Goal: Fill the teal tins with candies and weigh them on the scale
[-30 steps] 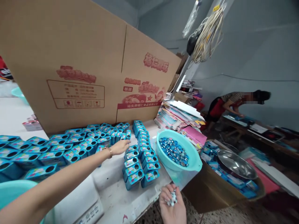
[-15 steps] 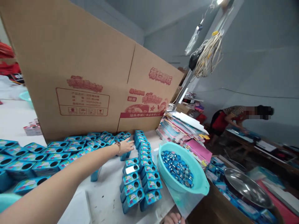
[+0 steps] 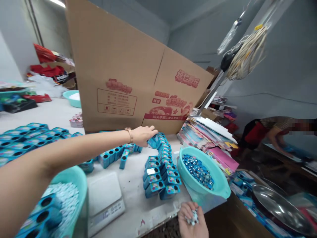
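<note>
My left hand [image 3: 143, 135] reaches across the table, its fingers closed over a small blue box [image 3: 153, 142] tilted beside the far end of a double row. The boxes in that row [image 3: 155, 186] stand upright, with round dark holes in their tops. Low in the view, my right hand [image 3: 192, 224] is cupped palm up around a small heap of white and pale-blue pellets [image 3: 193, 217]. To its upper right sits a turquoise basin [image 3: 223, 188] filled with shiny blue round caps [image 3: 198, 170].
A white digital scale [image 3: 105, 195] stands beside a turquoise tub [image 3: 83, 188] of white pellets, with blue boxes on top. More blue boxes [image 3: 24, 140] cover the left. A large cardboard sheet [image 3: 119, 59] rises behind. Another person [image 3: 272, 132] bends over a table at right.
The view has swung left, showing the scale and tub. My left hand now has a blue box at the row's far end. My right hand has come up into view, showing pellets.
</note>
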Motion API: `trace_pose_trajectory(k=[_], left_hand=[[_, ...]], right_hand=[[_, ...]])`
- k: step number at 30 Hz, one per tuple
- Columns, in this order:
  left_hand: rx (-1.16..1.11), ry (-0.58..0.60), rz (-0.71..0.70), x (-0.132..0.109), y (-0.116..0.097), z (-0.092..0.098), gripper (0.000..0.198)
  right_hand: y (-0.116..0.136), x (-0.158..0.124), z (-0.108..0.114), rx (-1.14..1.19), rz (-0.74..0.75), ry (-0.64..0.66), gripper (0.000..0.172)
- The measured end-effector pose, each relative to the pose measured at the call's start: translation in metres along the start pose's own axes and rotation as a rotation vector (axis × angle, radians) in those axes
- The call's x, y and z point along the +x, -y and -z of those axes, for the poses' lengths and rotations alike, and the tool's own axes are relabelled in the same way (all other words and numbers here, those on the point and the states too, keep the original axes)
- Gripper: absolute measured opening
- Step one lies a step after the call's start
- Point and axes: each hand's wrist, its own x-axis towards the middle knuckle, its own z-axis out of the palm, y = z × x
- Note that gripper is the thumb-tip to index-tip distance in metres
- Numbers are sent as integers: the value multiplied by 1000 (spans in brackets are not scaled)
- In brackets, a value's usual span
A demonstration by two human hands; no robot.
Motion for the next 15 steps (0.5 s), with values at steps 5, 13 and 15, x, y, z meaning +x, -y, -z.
trace_pose_trajectory(k=[5, 13, 15], left_hand=[[-181, 244, 268, -111, -33, 9, 79], [-236, 449, 461, -188, -55, -64, 71], [-247, 476, 468, -188, -59, -71, 68]], right_hand=[[-31, -21, -28, 61, -93, -19, 16], [-60, -28, -48, 45, -205, 99, 15], [-61, -27, -48, 8, -201, 129, 16]])
